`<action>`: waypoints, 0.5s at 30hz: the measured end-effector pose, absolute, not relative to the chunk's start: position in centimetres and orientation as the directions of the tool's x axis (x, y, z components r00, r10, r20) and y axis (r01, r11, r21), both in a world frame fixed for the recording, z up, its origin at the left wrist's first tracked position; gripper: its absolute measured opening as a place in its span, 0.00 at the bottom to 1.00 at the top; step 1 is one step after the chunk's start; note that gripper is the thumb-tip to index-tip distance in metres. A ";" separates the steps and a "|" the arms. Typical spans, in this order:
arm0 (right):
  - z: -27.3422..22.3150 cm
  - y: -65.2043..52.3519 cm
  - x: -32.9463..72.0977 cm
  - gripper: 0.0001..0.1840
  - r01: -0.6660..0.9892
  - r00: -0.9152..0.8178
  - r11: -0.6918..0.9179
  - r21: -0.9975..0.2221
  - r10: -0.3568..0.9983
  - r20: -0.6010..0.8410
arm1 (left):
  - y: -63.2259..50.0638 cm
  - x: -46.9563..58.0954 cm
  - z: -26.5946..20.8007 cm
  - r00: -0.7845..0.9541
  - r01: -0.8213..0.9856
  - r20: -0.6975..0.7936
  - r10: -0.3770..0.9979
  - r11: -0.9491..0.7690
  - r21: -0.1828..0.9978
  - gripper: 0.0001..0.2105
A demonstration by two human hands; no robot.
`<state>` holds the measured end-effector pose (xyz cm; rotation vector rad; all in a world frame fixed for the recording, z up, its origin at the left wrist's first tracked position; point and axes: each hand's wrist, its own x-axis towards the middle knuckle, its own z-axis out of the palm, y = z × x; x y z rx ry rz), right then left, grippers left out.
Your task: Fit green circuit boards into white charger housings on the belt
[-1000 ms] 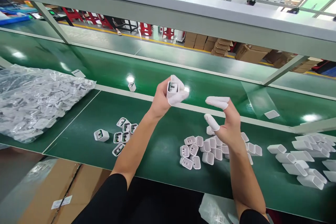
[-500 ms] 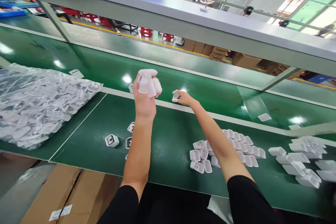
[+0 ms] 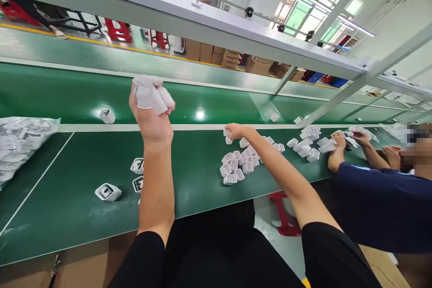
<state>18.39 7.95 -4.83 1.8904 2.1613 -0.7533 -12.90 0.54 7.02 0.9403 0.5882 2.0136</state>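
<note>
My left hand (image 3: 153,121) is raised over the far green strip, its fingers closed around a white plastic housing (image 3: 146,94). White coverings seem to sit on its fingertips, so where housing ends and fingers begin is hard to tell. Further right, my right hand (image 3: 239,130) pinches another small white housing (image 3: 228,137) above the green bench, just behind a cluster of open white housings (image 3: 232,164). Near my left forearm, a housing with dark parts inside (image 3: 108,192) lies on its own, and others (image 3: 137,166) are partly hidden by the arm.
A clear bag of white parts (image 3: 23,144) lies at the left. One housing (image 3: 107,116) rests on the far strip. At the right, a co-worker's hands (image 3: 338,141) handle pieces beside more housings (image 3: 308,144). A shelf rail (image 3: 189,22) crosses above the bench.
The view has swung right, bringing the co-worker into sight. My right hand has moved with its housing from the far strip toward the cluster. My left hand keeps its hold.
</note>
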 end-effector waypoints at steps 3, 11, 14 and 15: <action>-3.6 5.4 18.6 0.16 0.963 -0.159 0.060 -0.264 0.915 -0.371 | 0.2 -11.8 7.0 -0.323 -0.481 0.430 0.843 -0.538 0.692 0.22; 2.1 -10.4 18.2 0.33 0.779 -0.156 0.364 -0.511 0.901 0.404 | -5.8 -7.5 5.2 0.078 -0.509 0.455 0.887 -0.357 0.783 0.24; 1.8 -18.8 15.9 0.52 0.639 -0.154 0.593 -0.490 0.723 0.674 | -11.2 -7.1 2.2 0.290 -0.405 0.432 0.854 -0.300 0.864 0.27; 1.5 -21.0 15.2 0.55 0.644 -0.191 0.624 -0.443 0.692 0.697 | -13.2 -7.1 1.0 0.313 -0.339 0.410 0.857 -0.302 0.891 0.26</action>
